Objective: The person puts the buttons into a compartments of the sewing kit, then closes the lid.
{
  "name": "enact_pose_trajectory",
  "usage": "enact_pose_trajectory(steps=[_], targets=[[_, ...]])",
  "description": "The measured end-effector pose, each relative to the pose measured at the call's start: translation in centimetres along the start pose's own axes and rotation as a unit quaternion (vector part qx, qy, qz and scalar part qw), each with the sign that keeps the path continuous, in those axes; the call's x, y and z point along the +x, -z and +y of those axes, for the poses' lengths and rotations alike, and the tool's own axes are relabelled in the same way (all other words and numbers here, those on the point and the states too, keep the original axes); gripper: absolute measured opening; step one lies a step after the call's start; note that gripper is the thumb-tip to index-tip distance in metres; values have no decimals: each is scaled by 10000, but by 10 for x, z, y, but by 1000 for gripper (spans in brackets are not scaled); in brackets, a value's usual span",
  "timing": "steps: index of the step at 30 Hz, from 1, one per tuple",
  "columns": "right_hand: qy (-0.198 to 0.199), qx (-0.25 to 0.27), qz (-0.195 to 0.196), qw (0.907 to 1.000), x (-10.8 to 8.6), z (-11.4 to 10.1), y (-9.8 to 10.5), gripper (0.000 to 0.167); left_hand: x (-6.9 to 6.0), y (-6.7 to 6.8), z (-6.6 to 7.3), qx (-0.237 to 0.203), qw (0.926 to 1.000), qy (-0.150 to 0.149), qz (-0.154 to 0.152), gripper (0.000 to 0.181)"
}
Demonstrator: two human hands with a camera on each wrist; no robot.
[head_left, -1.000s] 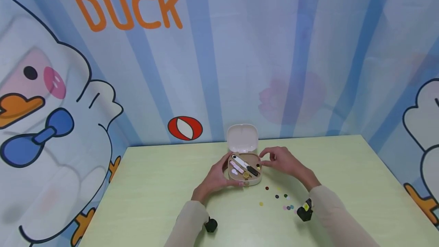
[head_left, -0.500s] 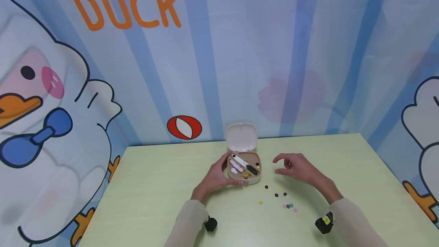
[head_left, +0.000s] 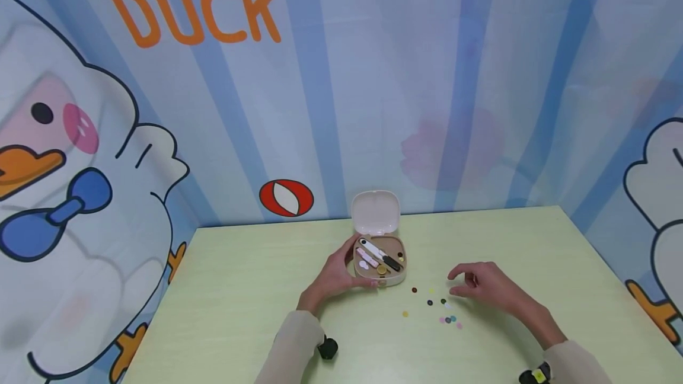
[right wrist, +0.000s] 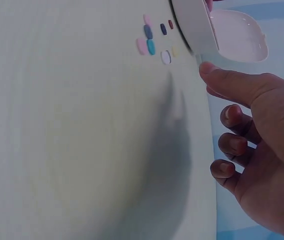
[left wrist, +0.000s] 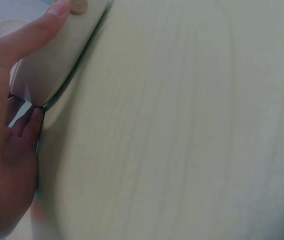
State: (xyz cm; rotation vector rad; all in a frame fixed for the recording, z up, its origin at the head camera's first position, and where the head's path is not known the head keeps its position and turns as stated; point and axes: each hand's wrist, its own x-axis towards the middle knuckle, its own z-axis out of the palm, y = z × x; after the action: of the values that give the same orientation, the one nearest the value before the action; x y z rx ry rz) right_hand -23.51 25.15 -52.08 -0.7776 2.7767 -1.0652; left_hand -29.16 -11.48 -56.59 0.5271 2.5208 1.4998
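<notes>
A small cream sewing box [head_left: 393, 281] stands on the table with its hinged lid [head_left: 376, 212] up. My left hand [head_left: 337, 270] grips it from the left, thumb along the front wall and fingers round the far side. In the tan insert lie a white tool with a black end [head_left: 376, 250], a pink patterned piece [head_left: 367, 258] and a round yellow piece [head_left: 381, 269]. To the right, my right hand [head_left: 488, 284] hovers above the table, fingers loosely curled. The right wrist view shows nothing between its thumb and fingers. Several coloured buttons, including a teal button [right wrist: 151, 47], lie nearby.
The buttons, among them a dark red button [head_left: 414, 290] and a yellow button [head_left: 405, 314], are scattered in front of the box. Behind the pale table [head_left: 256, 289] hangs a blue striped curtain [head_left: 373, 76] with duck drawings, close to the raised lid.
My right hand has moved from the box's right edge, out to the right and toward the front of the table. The left hand stays on the box.
</notes>
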Motion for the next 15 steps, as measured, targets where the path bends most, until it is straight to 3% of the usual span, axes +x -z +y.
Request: enact_pose_trajectory(steps=[15], targets=[[-60, 190, -22, 9998, -20, 5, -15, 18, 0, 0, -1, -12, 10000, -89, -22, 120]])
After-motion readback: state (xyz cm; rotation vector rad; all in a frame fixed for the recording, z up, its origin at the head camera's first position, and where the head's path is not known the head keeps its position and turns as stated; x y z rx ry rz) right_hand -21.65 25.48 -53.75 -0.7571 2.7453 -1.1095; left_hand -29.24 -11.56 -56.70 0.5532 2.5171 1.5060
